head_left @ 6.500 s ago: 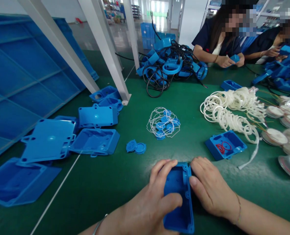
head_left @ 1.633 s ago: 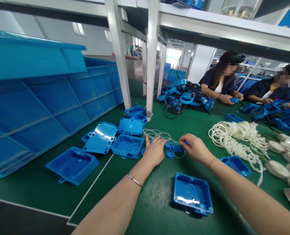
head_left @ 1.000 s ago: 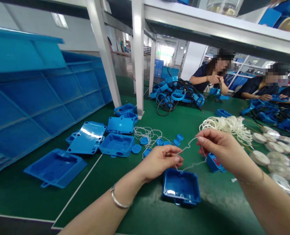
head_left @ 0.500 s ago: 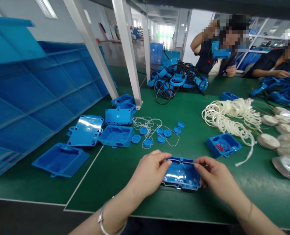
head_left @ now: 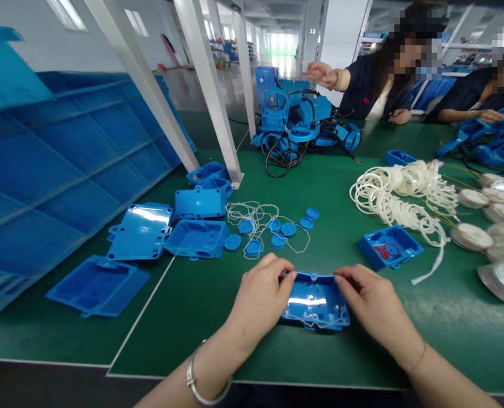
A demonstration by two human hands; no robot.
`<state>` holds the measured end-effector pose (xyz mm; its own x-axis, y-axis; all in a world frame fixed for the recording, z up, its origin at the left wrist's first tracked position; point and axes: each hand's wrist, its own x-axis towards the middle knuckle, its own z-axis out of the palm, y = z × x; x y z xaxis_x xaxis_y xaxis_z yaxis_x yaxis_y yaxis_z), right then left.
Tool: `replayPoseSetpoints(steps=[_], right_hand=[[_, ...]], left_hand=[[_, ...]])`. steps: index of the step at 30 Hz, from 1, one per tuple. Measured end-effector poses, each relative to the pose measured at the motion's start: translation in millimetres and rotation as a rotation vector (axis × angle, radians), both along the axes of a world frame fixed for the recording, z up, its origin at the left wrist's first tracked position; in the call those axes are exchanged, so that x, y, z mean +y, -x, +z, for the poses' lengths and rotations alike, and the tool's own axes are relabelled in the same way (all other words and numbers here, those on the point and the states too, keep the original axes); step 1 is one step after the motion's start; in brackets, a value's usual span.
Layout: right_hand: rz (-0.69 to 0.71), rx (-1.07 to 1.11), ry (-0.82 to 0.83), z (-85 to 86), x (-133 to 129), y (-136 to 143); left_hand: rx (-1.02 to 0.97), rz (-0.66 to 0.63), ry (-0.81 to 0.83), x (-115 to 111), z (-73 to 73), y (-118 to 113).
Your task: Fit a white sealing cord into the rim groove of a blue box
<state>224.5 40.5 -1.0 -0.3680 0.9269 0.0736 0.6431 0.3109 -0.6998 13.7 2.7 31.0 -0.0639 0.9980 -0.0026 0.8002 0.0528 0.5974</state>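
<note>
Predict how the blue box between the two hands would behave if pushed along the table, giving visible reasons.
The blue box would probably keep its shape, since its moulded walls look rigid. It seems light for its size, being open and hollow. Its flat-sided form makes rolling unlikely.

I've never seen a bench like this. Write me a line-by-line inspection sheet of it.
Surface: green table, white lines; spills: nothing seen.
Job's things: box with pale loop along its near rim.
Clutter: other boxes, caps, tangled loops, red rings, white coils, spools.
Hands: left hand and right hand, fingers at the box's far corners.
Cables: black cables tangled among blue parts.
Surroundings: crate, posts, people across the table.
</note>
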Motion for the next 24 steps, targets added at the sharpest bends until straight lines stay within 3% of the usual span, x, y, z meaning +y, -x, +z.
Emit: replayPoseSetpoints(steps=[16,24], right_hand=[[-0.002,-0.031,0.005,-3.9,0,-3],[0.076,-0.098,-0.152,5.0,3,11]], left_hand=[[0.005,0.021,-0.011,-4,-5.0,1],[-0.026,0.027,-0.008,-1,-6.3,-2]])
